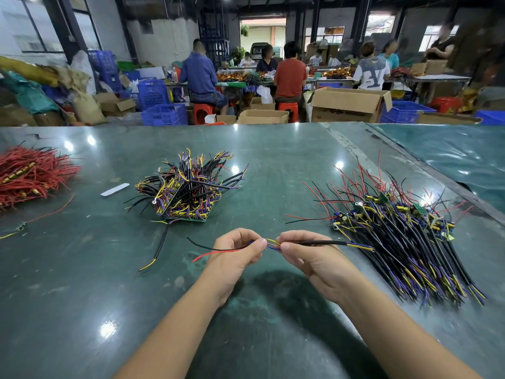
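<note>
**Wire lead held crosswise between both hands, long axis 9 to 3 o'clock**

Head view. Held just above the glossy dark green table mat (246,337), low of centre: one thin wire lead with a black sleeve and yellow, blue and purple cores (322,242). Pinched on both sides of its bare coloured stretch. On the 9 o'clock side, left hand (235,250), thumb and forefinger pressed together on it. On the 3 o'clock side, right hand (308,255), fingers curled round the start of the black sleeve. Fingertips nearly meeting, parted only by a short run of cores.

Long axis 9 to 3 o'clock. Sleeved end pointing past the right hand toward 3 o'clock. Thin red and black tails (218,253) trailing from the left hand toward 8 o'clock. Hidden inside the left fingers: whatever joins tails to cores.

At 2 o'clock from the grip, the combed heap of like black-sleeved leads with small green boards (404,242), its nearest strands just beside the sleeved tip. At 11 o'clock, well apart, a tangled heap of the same leads (188,187).

Judged: right hand nearer the combed heap, so any laying-down best made along the lead's own axis, toward 3 o'clock.
</note>
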The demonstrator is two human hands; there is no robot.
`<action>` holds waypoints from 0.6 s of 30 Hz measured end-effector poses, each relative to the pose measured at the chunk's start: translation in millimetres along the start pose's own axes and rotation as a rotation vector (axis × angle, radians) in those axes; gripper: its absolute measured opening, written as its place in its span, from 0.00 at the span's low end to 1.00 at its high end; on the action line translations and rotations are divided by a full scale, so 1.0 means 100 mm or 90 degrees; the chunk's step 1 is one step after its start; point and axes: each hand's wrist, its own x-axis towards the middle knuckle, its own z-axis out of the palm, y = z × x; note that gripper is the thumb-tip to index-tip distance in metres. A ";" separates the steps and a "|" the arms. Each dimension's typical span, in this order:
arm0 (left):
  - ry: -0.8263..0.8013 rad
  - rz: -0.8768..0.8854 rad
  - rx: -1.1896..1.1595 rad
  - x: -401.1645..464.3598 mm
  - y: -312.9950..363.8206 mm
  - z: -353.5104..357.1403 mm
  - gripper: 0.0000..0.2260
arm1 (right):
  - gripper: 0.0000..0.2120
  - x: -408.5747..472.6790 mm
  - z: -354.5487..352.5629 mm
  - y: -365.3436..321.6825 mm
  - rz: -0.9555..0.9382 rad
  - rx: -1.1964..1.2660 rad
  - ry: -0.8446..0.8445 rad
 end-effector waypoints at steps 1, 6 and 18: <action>0.002 0.000 0.007 0.00 -0.01 0.00 0.06 | 0.12 0.00 -0.01 -0.01 0.009 0.010 0.004; 0.038 -0.001 0.020 0.02 -0.04 0.03 0.06 | 0.10 0.03 -0.03 0.00 0.033 0.062 0.001; -0.001 0.023 0.062 -0.01 -0.03 0.03 0.07 | 0.11 0.00 -0.04 0.04 -0.030 -0.120 -0.035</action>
